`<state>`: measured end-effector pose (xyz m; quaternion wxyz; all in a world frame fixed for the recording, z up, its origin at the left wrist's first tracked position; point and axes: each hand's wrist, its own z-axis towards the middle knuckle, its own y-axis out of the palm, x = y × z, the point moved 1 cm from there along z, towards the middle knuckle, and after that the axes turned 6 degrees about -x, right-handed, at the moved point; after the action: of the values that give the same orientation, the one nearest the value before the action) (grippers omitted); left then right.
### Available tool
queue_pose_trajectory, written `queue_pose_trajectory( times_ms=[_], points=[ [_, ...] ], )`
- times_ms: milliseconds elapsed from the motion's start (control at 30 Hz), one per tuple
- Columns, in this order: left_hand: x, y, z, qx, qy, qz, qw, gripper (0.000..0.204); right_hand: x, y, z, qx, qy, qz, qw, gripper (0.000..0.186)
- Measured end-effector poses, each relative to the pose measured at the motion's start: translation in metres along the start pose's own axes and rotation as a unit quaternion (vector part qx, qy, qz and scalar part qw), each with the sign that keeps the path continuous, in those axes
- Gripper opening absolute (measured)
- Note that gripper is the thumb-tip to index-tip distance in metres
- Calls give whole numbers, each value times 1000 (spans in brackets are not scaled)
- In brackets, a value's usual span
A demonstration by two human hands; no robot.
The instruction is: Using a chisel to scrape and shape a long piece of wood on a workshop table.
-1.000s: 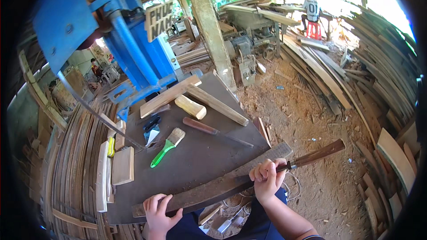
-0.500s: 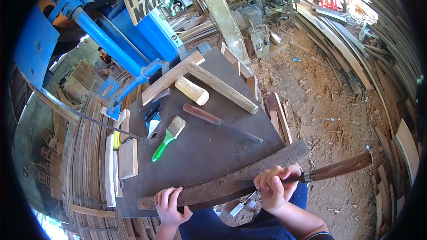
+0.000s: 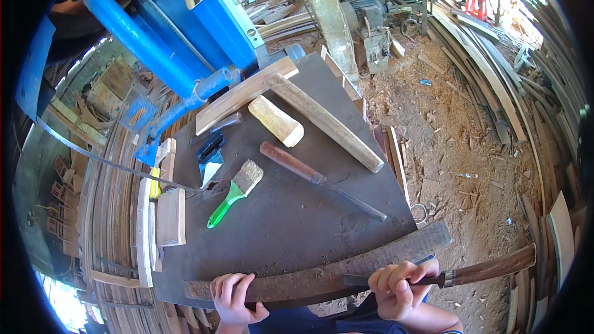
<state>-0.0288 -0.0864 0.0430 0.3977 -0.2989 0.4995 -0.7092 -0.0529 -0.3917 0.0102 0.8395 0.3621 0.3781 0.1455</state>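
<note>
Left hand clasps curved board, fingers across, thumb splayed. Right hand fingers curl tight around wood-handled tool.

The curved plank looked like rough, weathered wood, matt and dusty. The long-handled tool had a smooth, streaky brown wooden handle with a faint sheen and dark metal at its collar. Beneath, the tabletop appeared flat, dark and matt, speckled with dust. The brush combined a glossy green plastic handle with coarse, pale bristles. The file-like tool paired worn reddish wood with dull grey metal. The carved block was pale bare wood, and the machine blue-painted metal with a slight shine.
</note>
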Motion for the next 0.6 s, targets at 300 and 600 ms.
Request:
queue_pose_trajectory(
  times_ms=[300, 600],
  points=[
    [-2, 0, 2, 4, 4, -4, 1000, 51, -1, -1, 2, 4, 9, -13, 1000, 26],
    [-1, 2, 3, 17, 3, -9, 1000, 51, 1, -9, -2, 8, 16, 10, 1000, 27]
  ],
)
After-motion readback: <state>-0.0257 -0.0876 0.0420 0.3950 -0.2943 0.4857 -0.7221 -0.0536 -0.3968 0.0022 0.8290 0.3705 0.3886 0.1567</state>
